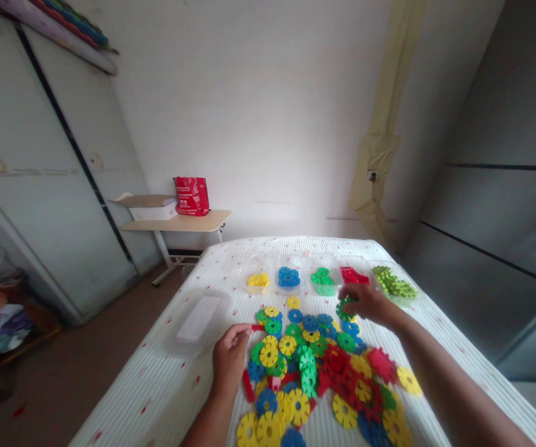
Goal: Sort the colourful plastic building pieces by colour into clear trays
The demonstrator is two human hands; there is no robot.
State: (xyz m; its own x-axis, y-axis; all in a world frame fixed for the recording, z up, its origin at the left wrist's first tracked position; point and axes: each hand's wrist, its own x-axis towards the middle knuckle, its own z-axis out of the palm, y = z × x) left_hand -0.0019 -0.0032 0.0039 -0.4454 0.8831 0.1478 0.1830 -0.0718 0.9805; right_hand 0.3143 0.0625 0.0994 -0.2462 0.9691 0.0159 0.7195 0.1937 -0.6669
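Note:
My left hand (231, 351) pinches the end of a red strip-like piece (257, 327) at the left edge of a loose pile. Over the far right side of the pile, my right hand (364, 300) is closed on a green notched disc (345, 309). Yellow discs (299, 406), blue discs (266, 402) and more green discs (308, 371) lie mixed in the pile. Among them are red toothed pieces (342, 366). Beyond the hands, clear boxes in a row hold yellow pieces (258, 279), blue pieces (289, 276), green pieces (321, 276), red pieces (354, 275) and lime-green pieces (393, 282).
A clear plastic lid or shallow tray (199, 318) lies left of the pile on the white spotted bed cover (156, 385). Behind, a small table (188, 222) bears a red bag (192, 196) and a white box (153, 211). A wardrobe (63, 155) stands at the left.

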